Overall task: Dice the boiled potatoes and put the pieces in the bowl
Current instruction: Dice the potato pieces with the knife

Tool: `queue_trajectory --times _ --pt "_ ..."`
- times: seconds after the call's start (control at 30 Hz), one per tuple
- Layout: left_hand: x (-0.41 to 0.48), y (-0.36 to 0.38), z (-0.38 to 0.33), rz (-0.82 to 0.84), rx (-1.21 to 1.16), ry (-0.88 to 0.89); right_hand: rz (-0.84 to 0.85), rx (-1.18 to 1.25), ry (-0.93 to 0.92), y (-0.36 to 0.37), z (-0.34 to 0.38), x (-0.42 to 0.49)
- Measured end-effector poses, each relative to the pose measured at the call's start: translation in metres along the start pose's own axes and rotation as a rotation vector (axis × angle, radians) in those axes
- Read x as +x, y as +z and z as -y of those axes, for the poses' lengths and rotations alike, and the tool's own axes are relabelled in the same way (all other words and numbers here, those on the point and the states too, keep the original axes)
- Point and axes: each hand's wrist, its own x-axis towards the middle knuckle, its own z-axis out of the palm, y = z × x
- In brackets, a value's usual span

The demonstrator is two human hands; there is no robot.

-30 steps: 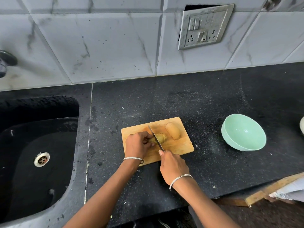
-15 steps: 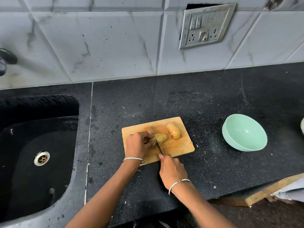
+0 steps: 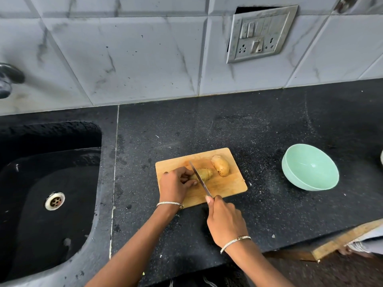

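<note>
Since the earlier frame the right grip has drawn back toward the near edge of the worktop, pulling the knife with it. The left grip and both potatoes have stayed put.

The right grip is closed round the knife handle (the handle itself is hidden inside the fist), with one digit reaching forward to the heel of the blade. The left grip's fingers are curled over the left end of the near potato, pinning it to the cutting board. The blade lies across that potato, just beside the fingertips. The second potato lies whole at the far right of the board. The bowl stands empty, well apart to the right.

Recommended practice for this cut:
- Keep the left fingertips tucked back, knuckles toward the blade.
- Use a drawing stroke under light pressure, since boiled flesh will likely crumble under a straight press.
- Space the cuts evenly, and shift the left grip leftward after each one.
- The rounded potato may roll, so turn a cut face down once one exists.
</note>
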Motion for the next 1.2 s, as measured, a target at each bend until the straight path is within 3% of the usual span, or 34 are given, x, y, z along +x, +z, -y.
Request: queue_trajectory --times 0.93,1.2 --pt "-0.002 -0.001 -0.008 -0.003 0.022 -0.068 0.079 -0.026 0.033 0.014 0.002 0.012" --pt "-0.007 -0.009 -0.013 -0.007 -0.113 -0.099 -0.008 0.012 -0.011 -0.002 0.001 0.003"
